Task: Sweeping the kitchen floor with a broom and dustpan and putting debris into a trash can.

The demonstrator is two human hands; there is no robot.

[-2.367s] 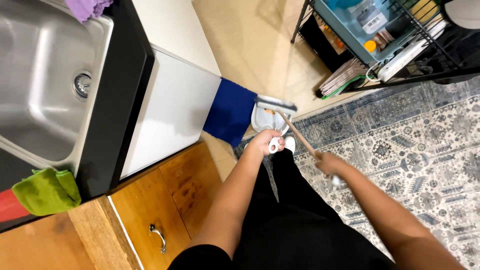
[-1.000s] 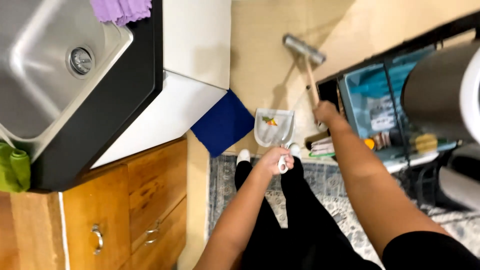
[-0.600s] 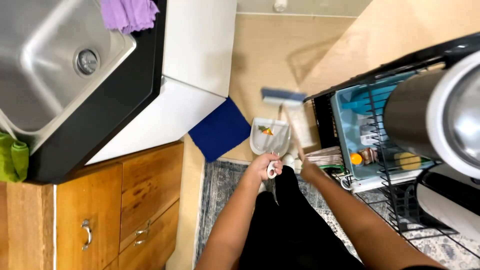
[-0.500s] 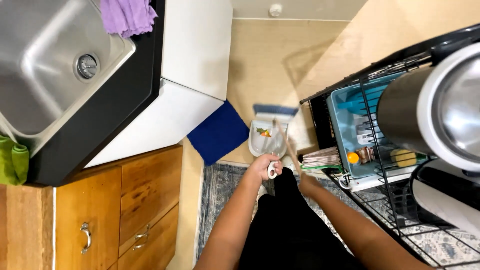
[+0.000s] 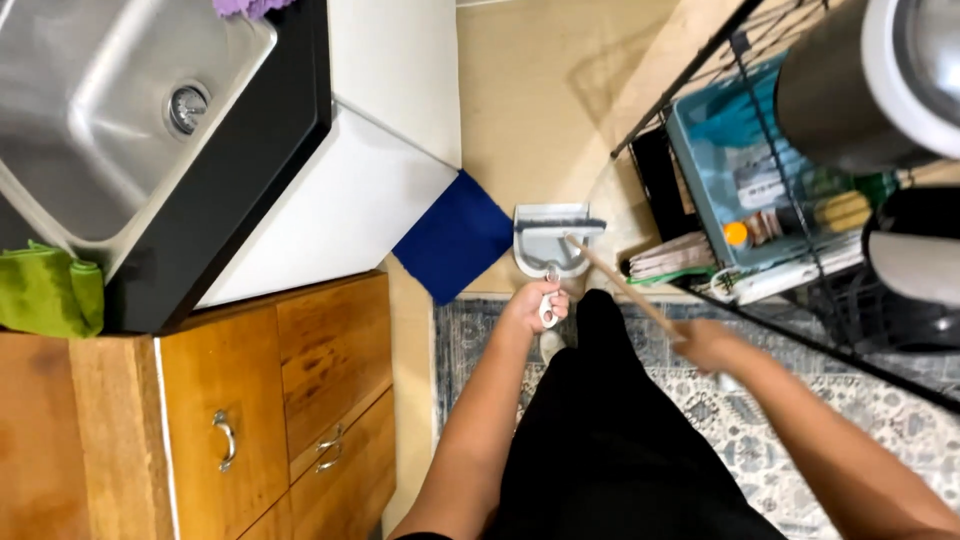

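My left hand [image 5: 535, 304] grips the white handle of a grey dustpan [image 5: 545, 243] that rests on the beige floor, just beyond a patterned rug [image 5: 700, 400]. My right hand [image 5: 705, 345] holds the wooden stick of a broom [image 5: 625, 292]. The broom's grey head [image 5: 560, 226] lies across the mouth of the dustpan. My black trousers fill the lower middle of the view.
A blue cloth [image 5: 455, 236] lies on the floor left of the dustpan, against a white cabinet [image 5: 330, 215]. A steel sink [image 5: 95, 110], a green cloth [image 5: 45, 290] and wooden drawers [image 5: 290, 400] are at left. A black wire rack [image 5: 790, 200] with a teal bin stands at right.
The broom head came in from the far floor up to the dustpan's mouth. The small orange scraps seen in the pan earlier are hidden or gone. My view shifted left and down.
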